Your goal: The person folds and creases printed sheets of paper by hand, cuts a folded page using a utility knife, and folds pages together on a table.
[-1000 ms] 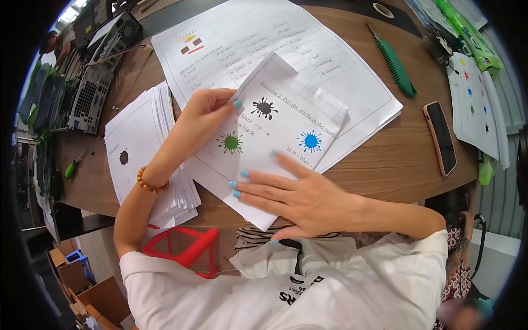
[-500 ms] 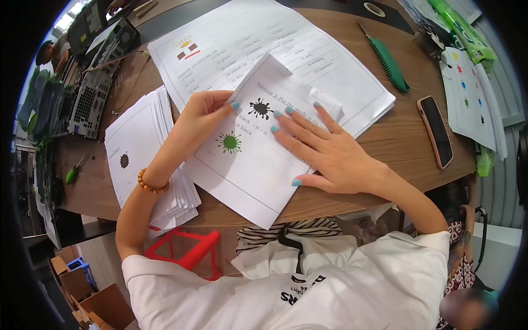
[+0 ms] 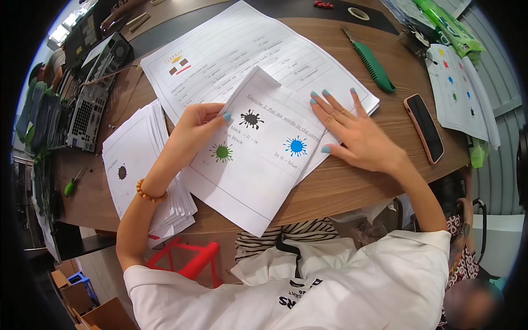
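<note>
Closest to me, past the white T-shirt, the lower corner of the Exercise 2 worksheet overhangs the near edge of the counter. The worksheet slants across the larger printed sheets, its upper part resting on them. My left hand pinches its left edge, thumb on top; the fingers below are hidden. My right hand lies palm down with its fingers spread, grasping nothing that I can see, beyond the worksheet's right edge and over the paper beneath.

The change I notice is on that side: half a second ago the right hand covered the middle of the print, and now it has slid outward. The blue splat is uncovered again, beside the black splat and the green splat. I take this as a smoothing stroke that has run off the page, leaving the left hand as the main hold. How hard the right hand presses, I cannot tell.

To the left, just beside my forearm, sits a paper stack. Further off on the right lie a smartphone and a green-handled cutter, with a tape roll farthest away.
</note>
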`<state>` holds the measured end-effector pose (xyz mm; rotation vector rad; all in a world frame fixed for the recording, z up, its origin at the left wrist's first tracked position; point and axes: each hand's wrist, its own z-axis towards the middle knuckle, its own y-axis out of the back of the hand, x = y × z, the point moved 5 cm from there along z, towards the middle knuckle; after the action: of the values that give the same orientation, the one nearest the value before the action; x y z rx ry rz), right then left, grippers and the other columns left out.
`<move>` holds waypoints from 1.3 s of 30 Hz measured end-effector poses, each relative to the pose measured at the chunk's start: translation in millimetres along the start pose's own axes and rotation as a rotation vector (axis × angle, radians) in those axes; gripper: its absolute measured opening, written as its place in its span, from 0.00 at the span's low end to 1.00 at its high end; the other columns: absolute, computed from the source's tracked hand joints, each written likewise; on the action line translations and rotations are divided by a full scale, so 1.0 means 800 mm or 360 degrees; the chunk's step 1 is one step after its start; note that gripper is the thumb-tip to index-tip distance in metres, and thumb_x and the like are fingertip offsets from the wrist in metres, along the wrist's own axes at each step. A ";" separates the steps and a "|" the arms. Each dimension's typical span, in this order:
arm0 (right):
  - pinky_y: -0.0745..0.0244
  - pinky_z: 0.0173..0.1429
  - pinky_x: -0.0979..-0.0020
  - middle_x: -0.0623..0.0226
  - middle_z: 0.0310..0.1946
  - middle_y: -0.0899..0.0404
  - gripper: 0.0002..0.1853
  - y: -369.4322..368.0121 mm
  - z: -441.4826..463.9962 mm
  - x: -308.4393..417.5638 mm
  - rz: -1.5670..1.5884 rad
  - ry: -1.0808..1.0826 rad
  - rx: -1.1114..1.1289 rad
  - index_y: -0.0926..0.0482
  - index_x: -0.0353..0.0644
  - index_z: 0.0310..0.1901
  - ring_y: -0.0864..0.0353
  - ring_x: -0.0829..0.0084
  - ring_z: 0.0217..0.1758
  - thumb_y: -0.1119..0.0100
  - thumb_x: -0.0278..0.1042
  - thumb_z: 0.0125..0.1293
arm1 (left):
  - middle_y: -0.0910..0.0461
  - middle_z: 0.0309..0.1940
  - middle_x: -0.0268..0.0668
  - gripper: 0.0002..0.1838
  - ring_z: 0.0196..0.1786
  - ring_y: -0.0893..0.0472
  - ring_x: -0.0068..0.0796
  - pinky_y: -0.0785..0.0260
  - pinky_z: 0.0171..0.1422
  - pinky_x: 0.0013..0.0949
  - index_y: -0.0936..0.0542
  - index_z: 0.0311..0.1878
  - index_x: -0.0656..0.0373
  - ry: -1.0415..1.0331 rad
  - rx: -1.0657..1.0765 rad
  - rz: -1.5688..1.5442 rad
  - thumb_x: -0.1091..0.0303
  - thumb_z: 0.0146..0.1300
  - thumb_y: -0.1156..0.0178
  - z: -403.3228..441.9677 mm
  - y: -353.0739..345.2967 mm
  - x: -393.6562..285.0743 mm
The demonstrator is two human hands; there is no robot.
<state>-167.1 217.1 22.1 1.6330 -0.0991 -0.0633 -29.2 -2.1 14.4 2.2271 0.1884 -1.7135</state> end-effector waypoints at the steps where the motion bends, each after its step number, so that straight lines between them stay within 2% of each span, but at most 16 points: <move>1: 0.73 0.72 0.48 0.63 0.71 0.55 0.35 0.012 -0.003 -0.007 -0.0074 -0.0081 -0.0134 0.56 0.41 0.69 0.60 0.63 0.74 0.63 0.53 0.68 | 0.20 0.38 0.38 0.18 0.34 0.23 0.14 0.30 0.39 0.17 0.29 0.53 0.76 -0.0005 0.0014 0.0038 0.75 0.60 0.47 0.000 0.000 -0.002; 3: 0.66 0.72 0.46 0.64 0.70 0.51 0.33 0.050 -0.010 -0.015 -0.0255 -0.0253 -0.0439 0.48 0.40 0.67 0.55 0.65 0.73 0.56 0.50 0.66 | 0.20 0.38 0.38 0.18 0.35 0.23 0.14 0.30 0.39 0.18 0.29 0.53 0.76 -0.0005 0.0038 0.0074 0.75 0.61 0.47 0.002 -0.003 -0.002; 8: 0.61 0.71 0.46 0.64 0.69 0.50 0.27 0.015 -0.016 0.002 0.0013 -0.0023 -0.0110 0.38 0.40 0.63 0.53 0.61 0.72 0.56 0.45 0.67 | 0.20 0.38 0.38 0.18 0.36 0.23 0.15 0.30 0.39 0.18 0.29 0.53 0.76 0.0024 -0.0005 0.0041 0.76 0.60 0.47 0.004 0.002 0.003; 11: 0.57 0.70 0.47 0.63 0.69 0.49 0.23 0.060 -0.021 -0.017 -0.0010 -0.0155 -0.0687 0.32 0.47 0.61 0.52 0.59 0.72 0.51 0.43 0.65 | 0.20 0.39 0.39 0.18 0.36 0.23 0.15 0.30 0.39 0.18 0.29 0.53 0.76 0.0003 0.0000 -0.0030 0.76 0.60 0.47 0.000 0.000 -0.001; 16: 0.55 0.71 0.53 0.54 0.67 0.45 0.24 0.032 -0.016 -0.016 0.0285 -0.0032 -0.0469 0.33 0.43 0.61 0.49 0.58 0.71 0.45 0.37 0.62 | 0.20 0.39 0.38 0.18 0.37 0.22 0.17 0.29 0.42 0.19 0.29 0.53 0.73 -0.0071 -0.0016 -0.0134 0.74 0.62 0.47 0.002 0.017 -0.008; 18: 0.45 0.68 0.57 0.48 0.62 0.39 0.25 0.049 -0.012 -0.027 0.1680 -0.0241 -0.0881 0.31 0.35 0.57 0.40 0.61 0.67 0.41 0.35 0.60 | 0.21 0.40 0.38 0.18 0.38 0.22 0.18 0.28 0.43 0.20 0.30 0.55 0.72 -0.0110 -0.0014 -0.0246 0.74 0.63 0.47 -0.004 0.019 -0.020; 19: 0.32 0.61 0.66 0.48 0.55 0.30 0.23 0.067 -0.008 -0.013 0.2123 -0.0343 -0.0887 0.30 0.29 0.54 0.29 0.65 0.59 0.40 0.30 0.58 | 0.20 0.40 0.38 0.17 0.37 0.22 0.18 0.29 0.43 0.21 0.29 0.54 0.70 -0.0366 -0.0130 -0.0423 0.73 0.63 0.46 -0.012 0.024 -0.038; 21: 0.29 0.57 0.70 0.51 0.51 0.26 0.19 0.090 0.004 -0.003 0.2215 -0.0084 -0.0915 0.27 0.32 0.51 0.26 0.65 0.55 0.39 0.26 0.57 | 0.20 0.39 0.38 0.17 0.37 0.22 0.18 0.29 0.43 0.22 0.28 0.54 0.68 -0.0634 -0.0238 -0.0584 0.73 0.63 0.45 -0.018 0.037 -0.048; 23: 0.26 0.53 0.73 0.55 0.47 0.23 0.16 0.115 0.015 0.007 0.2294 0.0182 -0.0926 0.24 0.35 0.48 0.23 0.66 0.51 0.39 0.22 0.55 | 0.24 0.49 0.42 0.20 0.49 0.23 0.25 0.30 0.54 0.26 0.35 0.60 0.67 -0.1474 -0.0253 -0.0088 0.77 0.64 0.50 -0.035 0.068 -0.051; 25: 0.26 0.53 0.65 0.55 0.39 0.19 0.13 0.161 0.005 0.034 0.0773 0.0575 -0.1501 0.20 0.33 0.39 0.21 0.60 0.48 0.40 0.15 0.49 | 0.27 0.54 0.48 0.20 0.57 0.27 0.37 0.34 0.62 0.35 0.30 0.55 0.62 -0.1506 -0.0528 0.0198 0.78 0.58 0.44 -0.049 0.069 -0.068; 26: 0.26 0.52 0.66 0.57 0.35 0.18 0.09 0.171 0.003 0.040 0.0334 0.0716 -0.1680 0.18 0.34 0.33 0.22 0.59 0.50 0.39 0.17 0.47 | 0.27 0.54 0.51 0.17 0.58 0.28 0.42 0.35 0.63 0.39 0.26 0.49 0.61 -0.1855 -0.0641 0.0698 0.80 0.53 0.41 -0.056 0.060 -0.082; 28: 0.24 0.48 0.72 0.71 0.37 0.18 0.10 0.162 0.011 0.015 0.0236 0.0720 -0.1681 0.17 0.42 0.32 0.20 0.68 0.48 0.38 0.17 0.46 | 0.25 0.52 0.49 0.12 0.57 0.27 0.46 0.38 0.65 0.47 0.20 0.34 0.60 -0.2174 -0.0722 0.1526 0.84 0.44 0.38 -0.067 0.042 -0.092; 32: 0.31 0.57 0.64 0.60 0.50 0.24 0.17 0.094 0.018 -0.086 0.0591 -0.0103 -0.1220 0.23 0.41 0.49 0.28 0.58 0.57 0.40 0.29 0.55 | 0.24 0.53 0.37 0.16 0.58 0.27 0.38 0.41 0.68 0.46 0.22 0.36 0.57 -0.1503 -0.0007 0.1725 0.86 0.43 0.43 -0.019 0.006 -0.048; 34: 0.35 0.59 0.60 0.51 0.52 0.27 0.26 0.033 0.007 -0.159 0.0103 -0.0793 -0.1058 0.32 0.35 0.57 0.29 0.53 0.56 0.43 0.37 0.58 | 0.24 0.53 0.36 0.12 0.59 0.28 0.39 0.43 0.68 0.50 0.23 0.37 0.56 -0.1318 0.0158 0.1743 0.76 0.47 0.41 -0.011 0.006 -0.034; 36: 0.34 0.57 0.59 0.48 0.50 0.27 0.25 -0.003 -0.003 -0.186 -0.0039 -0.0976 -0.0948 0.32 0.33 0.55 0.29 0.52 0.54 0.43 0.39 0.59 | 0.24 0.52 0.40 0.12 0.61 0.30 0.41 0.48 0.70 0.52 0.23 0.37 0.55 -0.1040 0.0361 0.1451 0.61 0.50 0.40 -0.008 0.010 -0.032; 39: 0.33 0.53 0.58 0.45 0.47 0.27 0.23 -0.008 -0.005 -0.203 -0.0119 -0.1097 -0.0858 0.31 0.30 0.50 0.28 0.51 0.50 0.44 0.40 0.59 | 0.29 0.57 0.43 0.22 0.65 0.35 0.42 0.54 0.71 0.53 0.24 0.42 0.54 -0.1278 0.0106 0.1790 0.48 0.51 0.41 -0.008 0.004 -0.026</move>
<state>-328.4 238.5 12.8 1.0177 -0.5037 -0.6558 -28.3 -1.2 36.4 1.0392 -1.0751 -1.6651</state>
